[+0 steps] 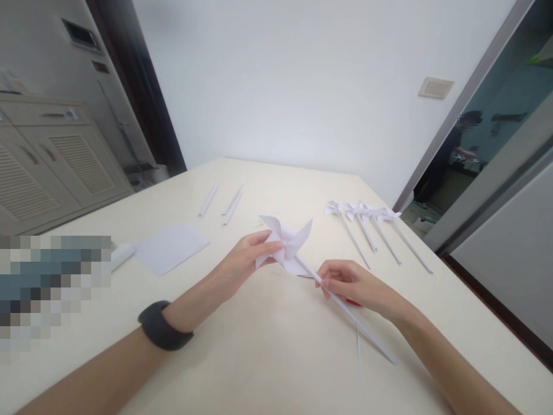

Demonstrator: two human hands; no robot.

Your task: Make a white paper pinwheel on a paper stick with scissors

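Observation:
A white paper pinwheel is held above the table, its rolled-paper stick slanting down to the right. My left hand pinches the pinwheel near its centre, with the thumb on the front and fingers partly behind the blades. On the upper part of the stick, my right hand is closed with thumb and fingers. A red object, mostly hidden, lies beneath my right hand. Close to the stick's lower half is a thin white strip on the table.
Several finished-looking paper pinwheels lie in a row at the right. Rolled paper sticks lie at the back left, near a stack of white paper. A wall borders the table's far side. Another person stands beyond the doorway.

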